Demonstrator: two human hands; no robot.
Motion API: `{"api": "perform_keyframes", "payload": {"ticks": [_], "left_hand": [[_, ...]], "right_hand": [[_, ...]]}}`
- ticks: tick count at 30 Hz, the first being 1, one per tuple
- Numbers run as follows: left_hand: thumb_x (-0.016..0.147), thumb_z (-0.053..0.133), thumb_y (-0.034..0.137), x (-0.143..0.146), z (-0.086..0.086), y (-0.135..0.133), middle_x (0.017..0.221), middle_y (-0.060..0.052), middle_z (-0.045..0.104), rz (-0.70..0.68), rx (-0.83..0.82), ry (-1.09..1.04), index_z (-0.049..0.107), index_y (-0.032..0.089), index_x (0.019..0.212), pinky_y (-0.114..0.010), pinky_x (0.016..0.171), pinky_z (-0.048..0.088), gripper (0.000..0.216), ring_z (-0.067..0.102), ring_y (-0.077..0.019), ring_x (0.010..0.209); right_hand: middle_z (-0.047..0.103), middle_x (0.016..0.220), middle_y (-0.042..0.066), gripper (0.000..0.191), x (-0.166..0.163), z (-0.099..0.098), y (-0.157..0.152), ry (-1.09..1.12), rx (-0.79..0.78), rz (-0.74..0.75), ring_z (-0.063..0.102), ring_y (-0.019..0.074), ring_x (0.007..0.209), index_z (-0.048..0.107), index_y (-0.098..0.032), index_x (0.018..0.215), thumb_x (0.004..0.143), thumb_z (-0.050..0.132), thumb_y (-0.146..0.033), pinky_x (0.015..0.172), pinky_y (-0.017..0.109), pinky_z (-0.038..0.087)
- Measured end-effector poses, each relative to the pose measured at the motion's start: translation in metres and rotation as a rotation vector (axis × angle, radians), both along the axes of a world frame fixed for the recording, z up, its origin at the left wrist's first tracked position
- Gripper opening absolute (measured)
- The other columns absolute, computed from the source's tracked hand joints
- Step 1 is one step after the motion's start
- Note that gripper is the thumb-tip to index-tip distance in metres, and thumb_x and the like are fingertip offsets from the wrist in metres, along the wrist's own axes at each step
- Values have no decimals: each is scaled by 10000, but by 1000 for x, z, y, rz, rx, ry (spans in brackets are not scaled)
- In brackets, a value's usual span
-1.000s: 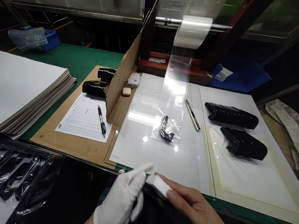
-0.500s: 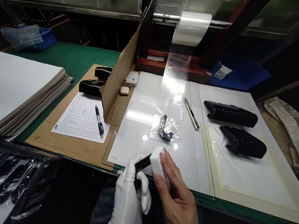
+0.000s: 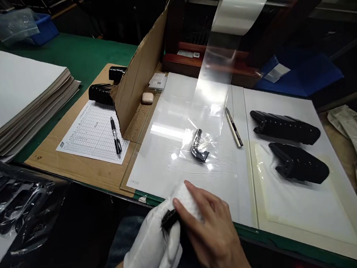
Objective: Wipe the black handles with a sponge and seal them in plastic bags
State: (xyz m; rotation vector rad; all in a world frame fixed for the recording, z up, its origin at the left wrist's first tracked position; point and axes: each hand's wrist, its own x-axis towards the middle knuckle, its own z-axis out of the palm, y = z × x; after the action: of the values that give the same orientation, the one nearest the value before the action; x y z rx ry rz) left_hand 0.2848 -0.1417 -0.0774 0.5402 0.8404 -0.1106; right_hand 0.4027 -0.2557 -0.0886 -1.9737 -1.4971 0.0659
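My left hand (image 3: 152, 239), in a white glove, is closed around a glossy black part (image 3: 170, 220) that shows only in a small piece between thumb and fingers. My bare right hand (image 3: 211, 227) grips a white block (image 3: 186, 198), sponge-like in look, and presses it against the gloved hand and the black part. Both hands meet just off the table's front edge. Beyond them a small black hooked part (image 3: 198, 149) lies under clear film (image 3: 213, 80) on the white work surface (image 3: 156, 169).
Right of the film lies a utility knife (image 3: 234, 126). Two black ribbed parts (image 3: 301, 162) rest at the right. A cardboard divider (image 3: 140, 66) stands left of centre, with a pen (image 3: 115, 136) on a printed sheet (image 3: 87, 134). Stacked white sheets (image 3: 12, 86) fill the far left.
My right hand has turned and moved over the gloved hand with the white block. The black part, which stuck out farther before, is now mostly covered. The camera view has shifted slightly.
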Motion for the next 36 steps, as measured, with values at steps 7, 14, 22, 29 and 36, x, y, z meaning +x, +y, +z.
{"api": "perform_keyframes", "payload": {"ticks": [7,14,22,29,36], "left_hand": [[942,471,632,-6,-5,1,270,62,304,17,-21,-29,527,207,621,-204,256,189,535,209,-82,207],[949,477,619,-13,-9,0,285,69,299,28,-15,-38,547,199,647,-197,249,182,522,191,-71,210],[815,668,649,-19,-12,3,274,88,254,37,-35,28,526,206,621,-173,260,131,504,177,-50,215],[810,633,731,-18,0,16,269,83,275,-135,119,-96,724,191,943,-201,287,189,564,197,-75,217],[747,814,487,3,28,29,701,-59,709,-353,656,-138,780,198,993,-320,619,534,381,671,-261,696]], "right_hand": [[402,1570,150,573,3,4,-3,63,-34,8,435,328,1323,474,-258,1484,965,503,-15,953,538,465],[416,1568,130,578,1,6,-3,117,-41,-7,439,312,1316,468,-276,1491,969,512,-32,979,547,476],[447,1568,46,491,10,12,-7,325,-82,0,460,273,1339,529,-366,1448,1006,509,-154,1048,525,480],[649,1367,83,575,36,52,-12,1493,-205,-308,569,354,1299,685,-261,1300,906,593,-670,1158,558,382],[513,1516,48,428,12,40,-8,608,162,127,560,276,1315,595,-383,1381,959,665,-363,1067,475,501]]}}
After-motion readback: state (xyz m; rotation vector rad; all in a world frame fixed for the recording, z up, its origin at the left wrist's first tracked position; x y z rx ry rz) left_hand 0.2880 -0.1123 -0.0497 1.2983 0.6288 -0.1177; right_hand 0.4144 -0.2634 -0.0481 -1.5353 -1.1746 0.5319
